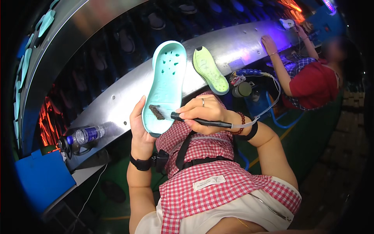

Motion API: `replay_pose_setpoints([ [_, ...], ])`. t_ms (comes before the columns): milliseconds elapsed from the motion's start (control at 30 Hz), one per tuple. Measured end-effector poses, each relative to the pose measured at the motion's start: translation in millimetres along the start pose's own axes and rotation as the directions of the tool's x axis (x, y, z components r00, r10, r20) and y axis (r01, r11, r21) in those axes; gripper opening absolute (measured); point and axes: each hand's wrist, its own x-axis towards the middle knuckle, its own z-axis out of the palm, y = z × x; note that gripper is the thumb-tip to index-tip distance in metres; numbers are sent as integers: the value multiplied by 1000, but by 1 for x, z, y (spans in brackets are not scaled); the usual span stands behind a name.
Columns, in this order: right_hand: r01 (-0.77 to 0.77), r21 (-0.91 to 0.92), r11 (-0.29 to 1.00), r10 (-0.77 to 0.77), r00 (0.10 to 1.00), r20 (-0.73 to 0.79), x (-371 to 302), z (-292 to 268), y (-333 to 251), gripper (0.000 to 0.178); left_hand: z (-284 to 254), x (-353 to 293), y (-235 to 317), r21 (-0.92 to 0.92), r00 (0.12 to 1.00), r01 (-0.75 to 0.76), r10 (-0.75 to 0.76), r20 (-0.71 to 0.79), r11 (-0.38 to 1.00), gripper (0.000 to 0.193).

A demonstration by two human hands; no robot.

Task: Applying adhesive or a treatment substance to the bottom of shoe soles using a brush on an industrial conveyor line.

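Note:
My left hand [139,124] grips a mint-green foam shoe sole [166,84] by its heel end, with the hollow inner side facing up. Several small holes show at its toe end. In my right hand [205,110] is a brush [208,122] with a black handle and a thin clear tube running from its rear end. Its dark bristles [156,112] lie over the heel area of the sole, seemingly touching it. Beyond my right hand, a yellow-green sole [210,71] lies tilted at the bench edge, apart from both hands.
A curved metal bench [117,87] runs across in front. At its left end lie a water bottle [89,134] and a blue panel [44,175]. A lidded jar [244,89] and blue coiled tube [253,73] are at right, near a co-worker in red [313,84].

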Motion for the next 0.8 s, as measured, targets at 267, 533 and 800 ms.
replay_pose_setpoints([
  [267,155,-154,976,-150,988,47,1,2,3,19,0,0,2,46,1000,7,-6,-9,999,45],
  [533,266,-218,939,-240,961,138,1,-3,4,17,-2,-2,0,49,1000,19,-18,-19,999,44],
  [800,339,-264,903,-293,935,198,1,-7,5,16,0,-4,-3,132,999,15,-8,-54,991,42],
])
